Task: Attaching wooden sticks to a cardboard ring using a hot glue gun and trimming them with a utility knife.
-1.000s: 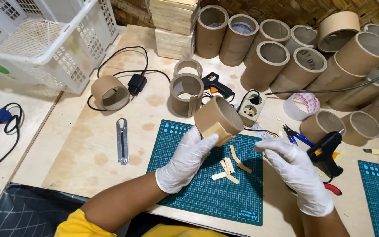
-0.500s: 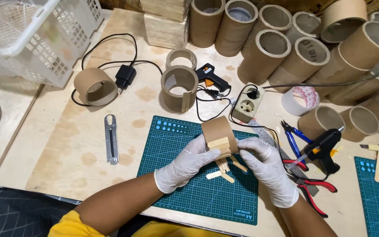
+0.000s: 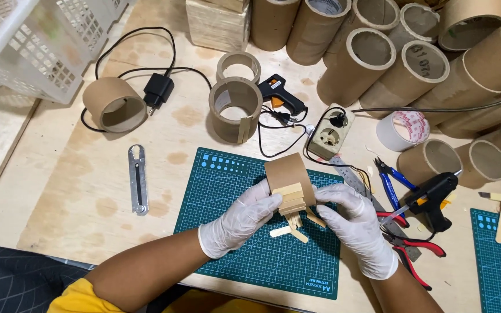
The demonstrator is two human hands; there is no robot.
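Both white-gloved hands are clamped on a short brown cardboard tube ring (image 3: 288,174) with flat pale wooden sticks (image 3: 290,197) lying against its side, held just above the dark green gridded cutting mat (image 3: 227,191) at the centre of the frame. The left hand (image 3: 240,217) grips it from the left, fingers curled onto the sticks; the right hand (image 3: 355,223) closes on it from the right. A few loose pale wooden stick pieces (image 3: 288,233) lie on the mat directly beneath.

On the pale wooden desk (image 3: 76,214), left of the mat, lies a flat silver metal cutter (image 3: 138,179). Above the mat stands a wider cardboard ring with a stick on its side (image 3: 235,110), with a black glue gun (image 3: 280,95) just right of it and a beige power socket (image 3: 331,132) beyond. Another black glue gun (image 3: 433,194) rests right of the hands, beside blue-handled pliers (image 3: 391,185) and red-handled pliers (image 3: 413,255). Tall cardboard tubes (image 3: 372,58) crowd the upper right of the frame; a white plastic basket (image 3: 36,40) fills the upper left.
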